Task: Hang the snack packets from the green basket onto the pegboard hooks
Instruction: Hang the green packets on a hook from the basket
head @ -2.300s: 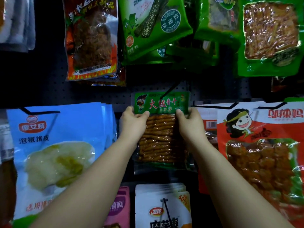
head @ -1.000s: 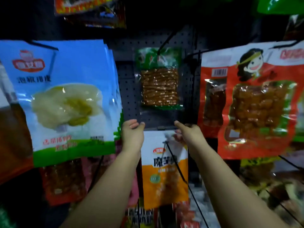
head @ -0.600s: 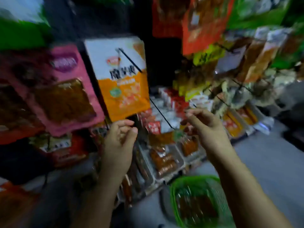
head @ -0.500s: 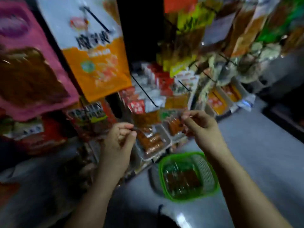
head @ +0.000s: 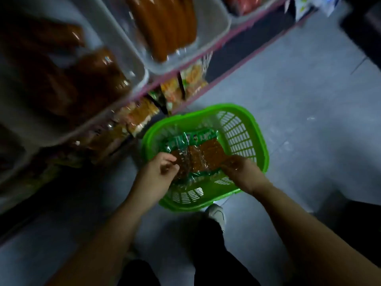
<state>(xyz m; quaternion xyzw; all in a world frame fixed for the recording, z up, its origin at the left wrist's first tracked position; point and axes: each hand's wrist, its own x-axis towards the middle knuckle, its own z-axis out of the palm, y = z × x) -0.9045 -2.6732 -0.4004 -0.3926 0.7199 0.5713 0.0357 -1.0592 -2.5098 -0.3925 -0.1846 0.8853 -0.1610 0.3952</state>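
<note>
Grey floor (head: pixel 299 104), green basket (head: pixel 255 129), both hands' grips (left hand (head: pixel 156 174), right hand (head: pixel 243 172)) pinching snack packets (head: pixel 206 153).

The green basket (head: pixel 258 141) is sitting on open grey floor (head: pixel 299 96), so there's loads of room coming in from above and the right. Its far-left rim is crowding right up against the shelf (head: pixel 185 71), whose white trays (head: pixel 214 27) are sticking out overhead. A shoe (head: pixel 216 214) is blocking the near edge.
</note>
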